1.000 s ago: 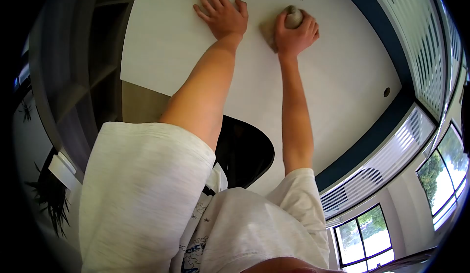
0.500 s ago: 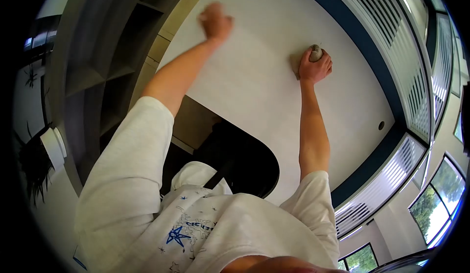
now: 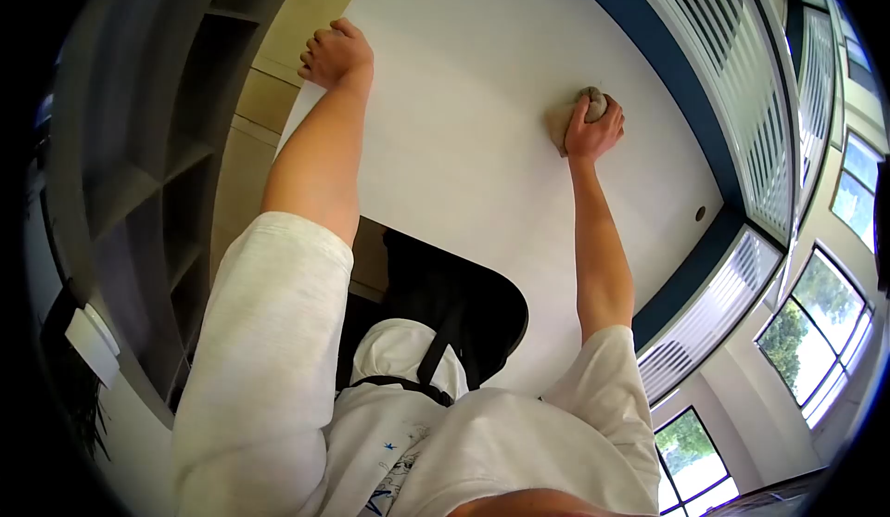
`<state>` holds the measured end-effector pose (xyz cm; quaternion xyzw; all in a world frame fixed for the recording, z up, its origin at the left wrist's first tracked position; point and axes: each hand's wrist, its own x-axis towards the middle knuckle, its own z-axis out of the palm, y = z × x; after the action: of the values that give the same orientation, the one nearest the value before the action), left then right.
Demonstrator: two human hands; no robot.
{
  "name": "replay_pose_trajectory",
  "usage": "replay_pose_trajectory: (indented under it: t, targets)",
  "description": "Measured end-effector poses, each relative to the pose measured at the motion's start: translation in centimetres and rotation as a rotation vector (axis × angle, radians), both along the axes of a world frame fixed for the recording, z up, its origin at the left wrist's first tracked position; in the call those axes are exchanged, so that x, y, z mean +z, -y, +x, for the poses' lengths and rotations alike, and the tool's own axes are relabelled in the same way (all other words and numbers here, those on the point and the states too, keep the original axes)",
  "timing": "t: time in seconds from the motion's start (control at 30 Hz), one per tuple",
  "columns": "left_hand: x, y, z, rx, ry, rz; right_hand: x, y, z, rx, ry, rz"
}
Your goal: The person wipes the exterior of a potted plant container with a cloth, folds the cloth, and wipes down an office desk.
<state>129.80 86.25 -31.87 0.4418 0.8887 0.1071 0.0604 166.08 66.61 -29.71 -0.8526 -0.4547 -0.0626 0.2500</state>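
Observation:
Before me is a white desk (image 3: 464, 72) with a rounded cut-out on the side near my body. My right hand (image 3: 595, 132) is closed around a bunched grey-beige cloth (image 3: 559, 126) and presses it to the desktop; part of the cloth sticks out to the left of the hand. At the desk's left edge is my left hand (image 3: 338, 53), its fingers curled over the rim. The fingertips of that hand are hidden.
Dark open shelves (image 3: 139, 183) stand at the left beyond a strip of tiled floor (image 3: 264, 100). A blue border and slatted white panels (image 3: 714, 44) run along the desk's far right side. A round cable hole (image 3: 701, 213) sits near the right corner.
My left hand has moved left and come to the desk's edge. My right hand stays in nearly the same place with the cloth. The view has shifted slightly.

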Motion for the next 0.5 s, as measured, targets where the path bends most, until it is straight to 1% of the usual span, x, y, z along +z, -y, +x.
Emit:
replay_pose_trajectory:
  t: [0.13,0.2,0.27,0.3,0.37,0.43,0.5]
  targets:
    - [-0.6,-0.3,0.0,-0.026,0.080,-0.097,0.0,0.0,0.3,-0.062,0.005,-0.034]
    - [-0.6,-0.3,0.4,-0.031,0.099,-0.117,-0.2,-0.3,-0.8,-0.198,0.062,-0.038]
    - [-0.8,-0.2,1.0,-0.005,0.029,-0.048,-0.6,-0.6,-2.5,-0.367,0.131,-0.021]
    - [-1.0,-0.2,1.2,0.005,-0.008,-0.015,-0.6,-0.2,-3.8,-0.373,0.110,0.007]
    - [-0.9,-0.1,0.8,0.000,-0.006,-0.035,-0.3,1.5,-7.4,-0.384,0.067,0.057]
    - [-0.5,-0.3,0.8,-0.004,0.005,-0.052,0.1,4.5,-11.4,-0.210,0.014,0.044]
    - [0.4,-0.2,0.7,0.000,0.025,-0.069,0.4,8.2,-15.6,-0.100,-0.070,0.035]
